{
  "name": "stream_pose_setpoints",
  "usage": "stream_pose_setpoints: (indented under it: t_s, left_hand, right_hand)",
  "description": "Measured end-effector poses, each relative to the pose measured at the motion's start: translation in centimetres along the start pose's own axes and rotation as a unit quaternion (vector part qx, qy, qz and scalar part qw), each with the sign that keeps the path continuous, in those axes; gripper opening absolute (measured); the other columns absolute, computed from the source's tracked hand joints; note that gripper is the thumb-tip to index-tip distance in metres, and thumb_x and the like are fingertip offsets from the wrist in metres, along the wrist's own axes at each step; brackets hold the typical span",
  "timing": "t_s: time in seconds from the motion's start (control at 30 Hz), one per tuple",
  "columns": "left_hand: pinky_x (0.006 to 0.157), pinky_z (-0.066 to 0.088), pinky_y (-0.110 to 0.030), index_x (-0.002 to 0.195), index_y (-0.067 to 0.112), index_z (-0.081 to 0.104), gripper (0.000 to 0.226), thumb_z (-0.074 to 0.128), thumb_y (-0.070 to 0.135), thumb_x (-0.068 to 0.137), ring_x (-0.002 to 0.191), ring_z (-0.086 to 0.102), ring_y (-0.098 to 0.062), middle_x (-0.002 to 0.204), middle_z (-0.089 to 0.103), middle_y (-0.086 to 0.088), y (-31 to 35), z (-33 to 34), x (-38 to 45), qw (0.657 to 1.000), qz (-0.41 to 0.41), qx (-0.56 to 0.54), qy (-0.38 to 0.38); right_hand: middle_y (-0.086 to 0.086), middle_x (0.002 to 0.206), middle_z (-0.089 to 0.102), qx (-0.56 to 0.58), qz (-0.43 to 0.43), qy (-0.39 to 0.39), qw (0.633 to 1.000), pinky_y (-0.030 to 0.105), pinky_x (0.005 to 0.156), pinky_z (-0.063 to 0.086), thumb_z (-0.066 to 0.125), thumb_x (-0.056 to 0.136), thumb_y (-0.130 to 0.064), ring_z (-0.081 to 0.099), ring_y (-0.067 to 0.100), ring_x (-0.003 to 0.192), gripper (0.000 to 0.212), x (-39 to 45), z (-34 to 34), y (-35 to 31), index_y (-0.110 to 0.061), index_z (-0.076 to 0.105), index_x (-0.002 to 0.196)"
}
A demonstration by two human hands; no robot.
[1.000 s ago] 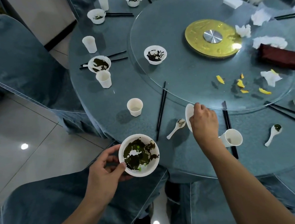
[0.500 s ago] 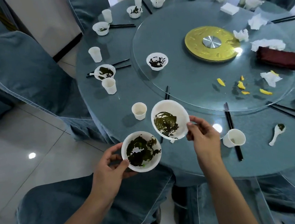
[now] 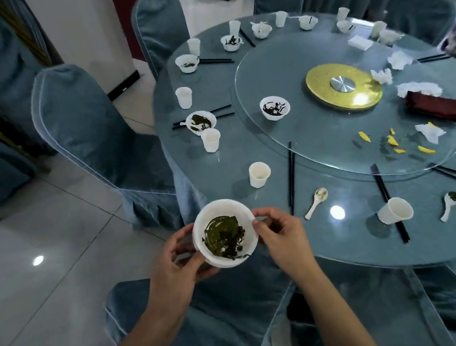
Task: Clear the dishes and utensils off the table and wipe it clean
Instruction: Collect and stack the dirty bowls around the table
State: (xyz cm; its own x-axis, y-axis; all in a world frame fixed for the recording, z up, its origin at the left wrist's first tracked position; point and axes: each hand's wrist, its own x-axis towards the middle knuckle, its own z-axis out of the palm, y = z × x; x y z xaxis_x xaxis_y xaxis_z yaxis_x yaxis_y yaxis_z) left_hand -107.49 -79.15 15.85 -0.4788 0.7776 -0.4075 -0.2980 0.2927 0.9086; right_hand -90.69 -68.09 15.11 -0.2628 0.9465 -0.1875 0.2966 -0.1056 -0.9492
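Two white bowls sit stacked, and the top bowl (image 3: 225, 231) holds dark green leftovers. My left hand (image 3: 175, 267) grips the stack from below and at its left side. My right hand (image 3: 280, 232) pinches the top bowl's right rim. The stack hangs just off the near left edge of the round blue table (image 3: 357, 243), above a chair seat. On the table lie a white spoon (image 3: 316, 202), black chopsticks (image 3: 291, 175), a white cup (image 3: 259, 174) and a tipped cup (image 3: 395, 210).
A glass turntable (image 3: 317, 140) carries a dirty bowl (image 3: 275, 107), yellow scraps (image 3: 394, 142), crumpled napkins and a dark red cloth (image 3: 438, 105). More bowls, cups and chopsticks ring the far rim. Blue-covered chairs (image 3: 94, 131) stand around the table; tiled floor lies at left.
My right hand lifted a bowl off the table, carried it left and set it into the bowl held by my left hand. The view rose and pulled back.
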Motion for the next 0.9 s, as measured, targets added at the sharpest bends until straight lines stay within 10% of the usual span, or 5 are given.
stream_pose_setpoints:
  t_s: [0.47, 0.9]
  left_hand:
    - [0.074, 0.063, -0.048, 0.122, 0.013, 0.066, 0.024, 0.054, 0.011, 0.102, 0.086, 0.076, -0.031, 0.098, 0.076, -0.013, 5.7, -20.1, -0.2, 0.997, -0.027, -0.061, -0.033]
    - [0.064, 0.064, -0.038, 0.115, 0.019, 0.066, 0.037, 0.066, -0.008, 0.09, 0.086, 0.075, -0.023, 0.105, 0.068, -0.011, 10.7, -22.6, 11.9, 0.999, 0.011, 0.03, -0.041]
  right_hand:
    - [-0.011, 0.092, 0.074, -0.048, -0.019, 0.027, 0.998, 0.022, 0.077, 0.053, 0.067, 0.092, -0.013, 0.068, 0.006, 0.086, 0.018, -5.4, 19.3, -5.3, -0.024, 0.072, 0.105]
    - [-0.016, 0.092, 0.072, -0.056, 0.005, 0.03, 0.998, 0.017, 0.07, 0.049, 0.059, 0.098, -0.035, 0.065, -0.002, 0.083, 0.015, 4.7, 25.2, -8.1, -0.032, 0.069, 0.109]
